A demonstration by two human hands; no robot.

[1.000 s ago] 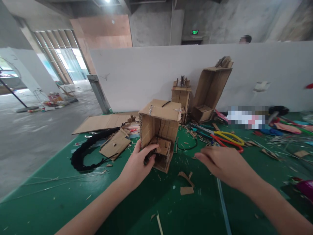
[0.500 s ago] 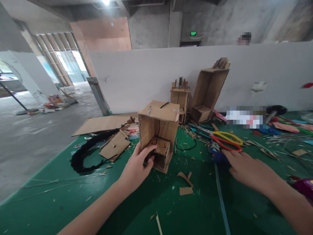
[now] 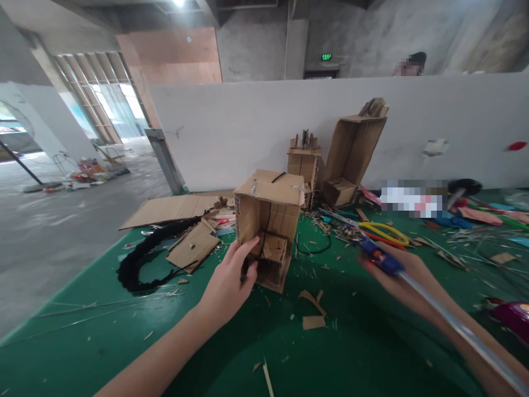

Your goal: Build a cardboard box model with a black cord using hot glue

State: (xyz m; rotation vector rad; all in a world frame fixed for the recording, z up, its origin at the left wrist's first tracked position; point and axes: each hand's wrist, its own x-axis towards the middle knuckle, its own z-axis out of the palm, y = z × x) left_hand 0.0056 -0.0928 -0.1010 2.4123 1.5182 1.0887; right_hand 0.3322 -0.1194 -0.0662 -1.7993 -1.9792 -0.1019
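Observation:
An open-fronted cardboard box model (image 3: 270, 220) stands upright on the green table (image 3: 124, 325). My left hand (image 3: 229, 284) rests against its lower left front corner, fingers curled at the opening around something small and dark. My right hand (image 3: 407, 278) is to the right of the box, closed on a blue glue gun (image 3: 380, 258) with a long clear glue stick (image 3: 463, 331) trailing back toward me. The gun's tip points to the upper left, apart from the box.
Yellow and red scissors (image 3: 386, 234) lie behind my right hand. Two more cardboard models (image 3: 351, 154) lean at the white partition. A black braided cord (image 3: 144, 253), flat cardboard sheets (image 3: 173, 209) and scraps litter the left. A person's head shows behind the partition.
My right hand moved right to the glue gun on the table, took hold of it and lifted it. My left hand stayed at the box, its fingers shifting slightly.

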